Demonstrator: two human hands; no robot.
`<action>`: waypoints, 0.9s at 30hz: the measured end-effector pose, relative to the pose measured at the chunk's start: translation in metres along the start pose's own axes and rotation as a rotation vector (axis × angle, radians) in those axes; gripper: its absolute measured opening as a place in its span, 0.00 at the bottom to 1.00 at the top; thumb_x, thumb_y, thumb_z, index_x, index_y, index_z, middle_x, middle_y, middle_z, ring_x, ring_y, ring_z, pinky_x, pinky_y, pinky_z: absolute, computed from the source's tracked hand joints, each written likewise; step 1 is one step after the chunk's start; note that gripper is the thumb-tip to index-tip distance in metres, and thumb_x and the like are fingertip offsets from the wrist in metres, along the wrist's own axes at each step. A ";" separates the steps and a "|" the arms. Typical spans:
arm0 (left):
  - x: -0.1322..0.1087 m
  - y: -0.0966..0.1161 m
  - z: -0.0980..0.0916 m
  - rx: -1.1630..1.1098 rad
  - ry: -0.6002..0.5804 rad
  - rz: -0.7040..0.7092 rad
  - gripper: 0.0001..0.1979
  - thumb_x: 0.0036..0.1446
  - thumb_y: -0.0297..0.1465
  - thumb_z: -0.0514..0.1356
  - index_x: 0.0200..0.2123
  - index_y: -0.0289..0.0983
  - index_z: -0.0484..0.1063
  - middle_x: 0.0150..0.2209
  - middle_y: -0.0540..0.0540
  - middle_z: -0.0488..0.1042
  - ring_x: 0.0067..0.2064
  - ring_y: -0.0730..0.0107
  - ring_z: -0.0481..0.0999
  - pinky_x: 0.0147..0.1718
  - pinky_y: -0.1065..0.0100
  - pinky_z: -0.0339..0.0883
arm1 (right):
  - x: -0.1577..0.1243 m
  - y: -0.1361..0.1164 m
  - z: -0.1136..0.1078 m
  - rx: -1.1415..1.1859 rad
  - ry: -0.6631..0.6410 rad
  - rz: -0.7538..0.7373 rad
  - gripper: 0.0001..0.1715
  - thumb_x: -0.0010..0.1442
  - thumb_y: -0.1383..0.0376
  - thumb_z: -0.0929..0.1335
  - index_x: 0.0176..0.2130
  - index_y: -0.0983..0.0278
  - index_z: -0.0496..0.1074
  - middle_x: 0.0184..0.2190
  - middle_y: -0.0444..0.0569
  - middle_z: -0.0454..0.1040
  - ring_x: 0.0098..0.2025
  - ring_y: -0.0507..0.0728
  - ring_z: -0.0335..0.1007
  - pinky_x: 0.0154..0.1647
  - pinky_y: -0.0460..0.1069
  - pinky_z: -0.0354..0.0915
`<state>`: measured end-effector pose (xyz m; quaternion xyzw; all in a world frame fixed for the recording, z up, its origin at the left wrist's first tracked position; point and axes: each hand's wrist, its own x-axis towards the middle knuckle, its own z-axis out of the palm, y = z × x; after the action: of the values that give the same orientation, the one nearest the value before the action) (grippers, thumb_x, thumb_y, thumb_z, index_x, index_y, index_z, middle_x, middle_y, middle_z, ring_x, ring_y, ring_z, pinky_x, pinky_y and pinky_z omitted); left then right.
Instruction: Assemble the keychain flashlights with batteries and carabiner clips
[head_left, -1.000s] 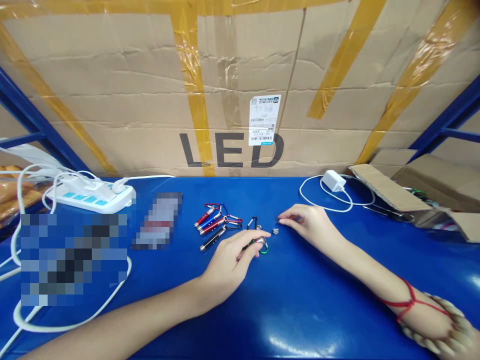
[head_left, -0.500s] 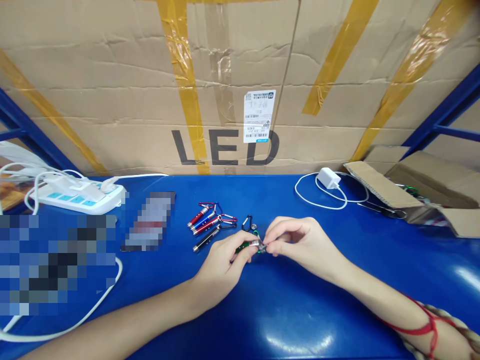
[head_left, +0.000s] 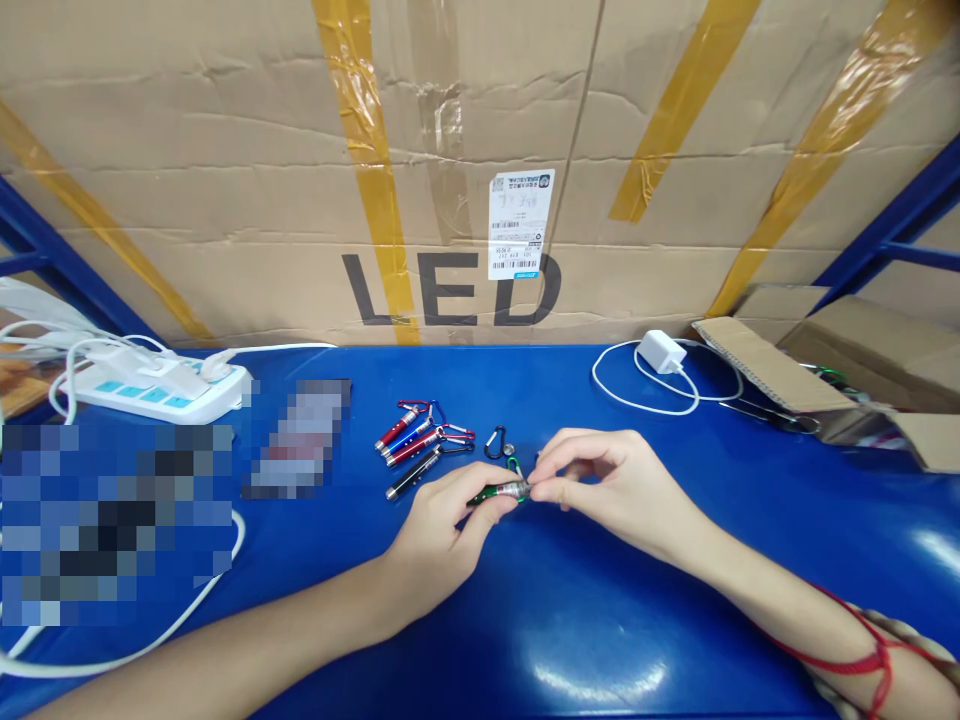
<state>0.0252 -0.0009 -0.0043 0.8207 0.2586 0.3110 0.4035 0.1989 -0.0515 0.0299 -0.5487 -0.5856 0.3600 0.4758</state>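
Note:
My left hand (head_left: 450,525) is closed around a slim green keychain flashlight (head_left: 491,493), its silver end pointing right. At that end, the thumb and fingertips of my right hand (head_left: 600,475) pinch together, hiding the small part between them. A green carabiner clip (head_left: 513,465) shows just behind the flashlight. Beyond it lie a black carabiner (head_left: 494,442) and a small round silver piece (head_left: 509,450). Left of these, red (head_left: 396,430), blue (head_left: 409,441) and black (head_left: 414,475) flashlights with carabiners lie side by side, with a second red one (head_left: 412,450) among them.
At the back left stands a white power strip (head_left: 210,403) with plugs and cables. A blurred-out phone-shaped object (head_left: 300,440) lies nearby. A white charger (head_left: 660,352) with its cable, tweezers-like metal tool (head_left: 780,416) and open cardboard box (head_left: 795,385) sit right. A large LED carton (head_left: 285,230) walls the back.
The silver end of the green flashlight now sits closer against my right fingertips, and less of the small metal part between the hands shows. The other flashlights have stayed put.

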 end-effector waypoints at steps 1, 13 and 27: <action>0.000 -0.001 0.000 0.019 -0.003 0.017 0.10 0.58 0.26 0.52 0.36 0.39 0.74 0.33 0.49 0.77 0.30 0.73 0.73 0.26 0.75 0.66 | 0.001 0.000 0.000 0.016 -0.019 0.037 0.12 0.41 0.57 0.76 0.21 0.64 0.76 0.23 0.46 0.75 0.21 0.48 0.66 0.21 0.43 0.64; -0.003 -0.009 0.000 0.063 -0.096 0.276 0.10 0.60 0.23 0.52 0.38 0.37 0.73 0.34 0.47 0.78 0.35 0.71 0.76 0.36 0.73 0.69 | 0.003 0.012 0.003 0.121 -0.152 0.341 0.08 0.33 0.69 0.77 0.16 0.66 0.74 0.15 0.41 0.71 0.17 0.46 0.62 0.15 0.40 0.62; -0.003 -0.010 -0.001 0.168 -0.051 0.326 0.12 0.60 0.23 0.52 0.42 0.38 0.73 0.29 0.48 0.77 0.30 0.71 0.73 0.34 0.72 0.68 | -0.001 0.010 0.003 0.205 -0.252 0.488 0.17 0.34 0.60 0.78 0.18 0.68 0.72 0.14 0.40 0.66 0.17 0.46 0.62 0.14 0.39 0.66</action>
<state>0.0207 0.0034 -0.0124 0.8901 0.1369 0.3288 0.2843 0.1989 -0.0506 0.0198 -0.5731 -0.4514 0.5866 0.3516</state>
